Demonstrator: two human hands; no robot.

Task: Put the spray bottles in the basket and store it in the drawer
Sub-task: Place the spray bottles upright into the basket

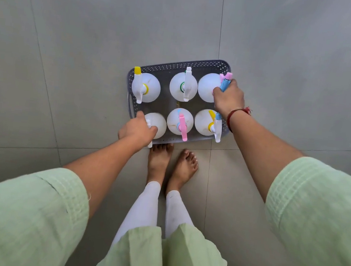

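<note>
A grey perforated basket (178, 65) sits on the tiled floor, just beyond my bare feet. Several white spray bottles stand upright inside it in two rows, with yellow, white, pink and blue trigger heads. My left hand (137, 129) is closed around the white trigger head of the near-left bottle (158, 123). My right hand (228, 98) grips the blue and pink head of the far-right bottle (207, 86). The yellow-nozzled bottle (146, 87) stands at the far left, a pink-triggered bottle (180, 122) in the near middle. No drawer is in view.
Grey floor tiles (92, 45) spread all around the basket. My bare feet (170, 165) stand right at the basket's near edge. Pale green sleeves and white leggings fill the lower part of the view.
</note>
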